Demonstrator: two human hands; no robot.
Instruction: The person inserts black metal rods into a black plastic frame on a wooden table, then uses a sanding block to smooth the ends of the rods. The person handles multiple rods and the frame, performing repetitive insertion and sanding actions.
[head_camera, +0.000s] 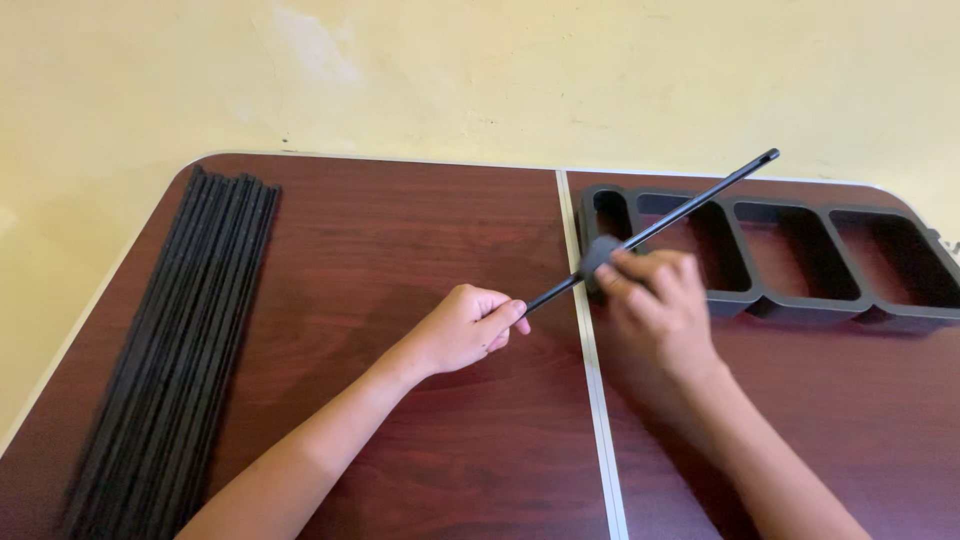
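Observation:
My left hand (468, 327) grips the near end of a thin black rod (700, 200), which slants up and to the right over the table. My right hand (655, 295) pinches a small dark grey piece (598, 254) around the rod near its middle. Just behind my right hand lies a black plastic frame (760, 296) with several rectangular openings; the hand covers part of its left end.
A bundle of several long black rods (175, 350) lies along the left side of the dark red-brown table (420, 230). A pale seam (590, 360) runs down the table's middle. A yellow wall stands behind the far edge.

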